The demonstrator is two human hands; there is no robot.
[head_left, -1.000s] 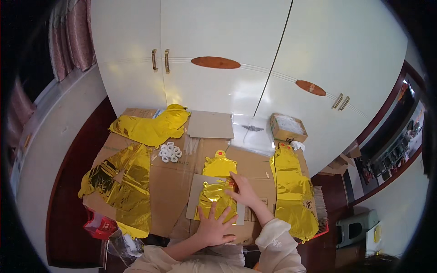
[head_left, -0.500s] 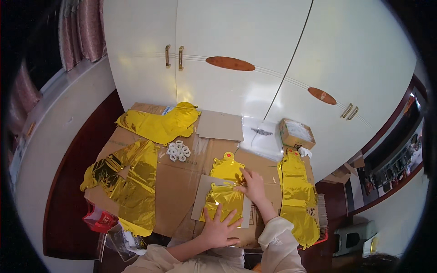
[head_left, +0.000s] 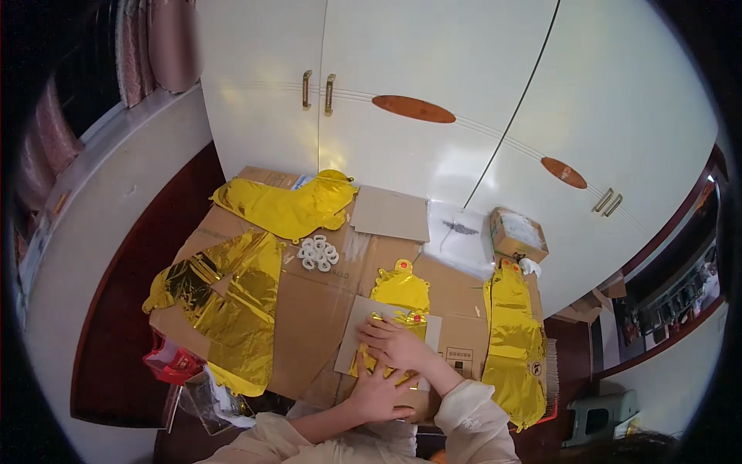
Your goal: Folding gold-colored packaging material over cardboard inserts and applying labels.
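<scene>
- Right hand [head_left: 396,346] has moved left across the gold foil [head_left: 417,328], fingers slightly apart.
- Left hand [head_left: 377,397]: fingers spread on that foil.
- One grey card [head_left: 350,359] beneath; other foils [head_left: 516,348] in three places.

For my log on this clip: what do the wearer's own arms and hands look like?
Both the left hand and the right hand are bare, with no gloves, rings or watch visible. The loose, off-white sleeves end on the forearms; the right one seems to carry a small pale motif near its cuff.
</scene>
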